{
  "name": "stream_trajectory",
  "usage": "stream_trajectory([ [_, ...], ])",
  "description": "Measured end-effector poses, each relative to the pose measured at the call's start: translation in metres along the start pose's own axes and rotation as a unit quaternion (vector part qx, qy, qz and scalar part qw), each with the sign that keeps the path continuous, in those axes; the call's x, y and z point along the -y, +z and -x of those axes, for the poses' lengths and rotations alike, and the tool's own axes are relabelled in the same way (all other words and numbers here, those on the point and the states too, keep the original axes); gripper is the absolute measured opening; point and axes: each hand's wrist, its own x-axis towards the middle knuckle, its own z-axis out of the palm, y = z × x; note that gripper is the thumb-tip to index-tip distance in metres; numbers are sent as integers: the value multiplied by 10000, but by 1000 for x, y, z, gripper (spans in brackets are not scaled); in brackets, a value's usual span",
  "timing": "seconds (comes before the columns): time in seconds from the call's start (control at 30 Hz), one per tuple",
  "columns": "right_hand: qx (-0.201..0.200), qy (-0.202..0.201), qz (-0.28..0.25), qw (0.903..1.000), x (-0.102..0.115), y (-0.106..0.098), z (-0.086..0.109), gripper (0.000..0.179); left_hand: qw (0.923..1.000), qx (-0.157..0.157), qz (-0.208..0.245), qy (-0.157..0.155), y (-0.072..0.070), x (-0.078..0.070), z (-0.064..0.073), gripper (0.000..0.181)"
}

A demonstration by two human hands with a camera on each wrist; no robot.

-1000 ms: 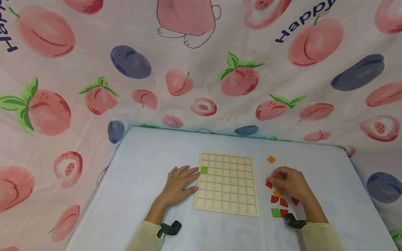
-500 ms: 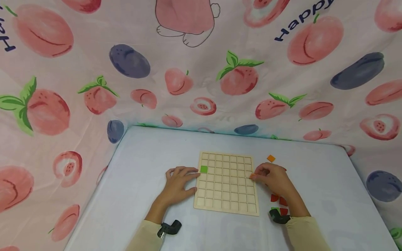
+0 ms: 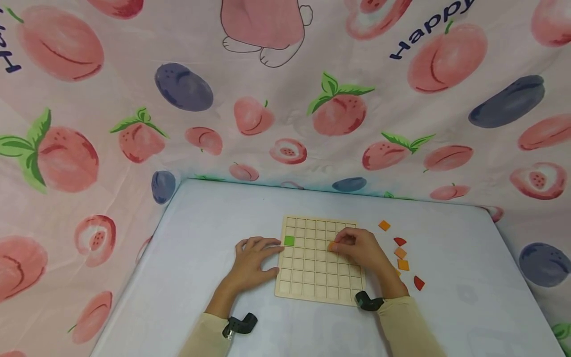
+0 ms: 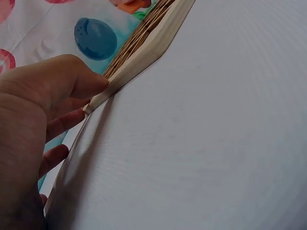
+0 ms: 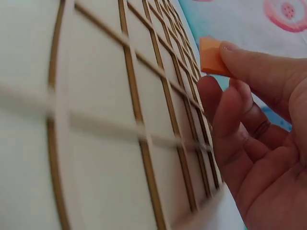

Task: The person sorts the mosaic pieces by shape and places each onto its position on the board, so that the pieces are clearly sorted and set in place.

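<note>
A pale wooden grid board (image 3: 308, 267) lies on the table, with one green square tile (image 3: 289, 241) in a cell near its left edge. My left hand (image 3: 254, 261) rests by that edge, fingers spread, thumb (image 4: 93, 85) touching the board's side in the left wrist view. Over the board's right half, my right hand (image 3: 366, 250) pinches a small orange tile (image 5: 213, 57) between thumb and fingers. The right wrist view has this tile raised above the grid cells. Part of the board's right side is hidden under the right hand and wrist.
Right of the board lie loose pieces: an orange tile (image 3: 384, 225) at the back, a red quarter-round piece (image 3: 400, 241), more orange tiles (image 3: 403, 265) and another red piece (image 3: 419, 283). The right forearm hides others. A fruit-print cloth (image 3: 285, 114) hangs behind the white table.
My right hand has picked up an orange tile from the loose pieces and carried it left over the board. My left hand has stayed at the board's left edge.
</note>
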Motion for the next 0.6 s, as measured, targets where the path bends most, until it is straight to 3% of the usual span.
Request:
stream_trajectory([
  [0.27,241,-50,-525,9983,12,25,-16,11,10000,-5,-34,24,-1,1,0,53],
  [0.6,243,-141,-863,9959,22,47,-29,11,10000,4,17,22,0,0,-1,52],
])
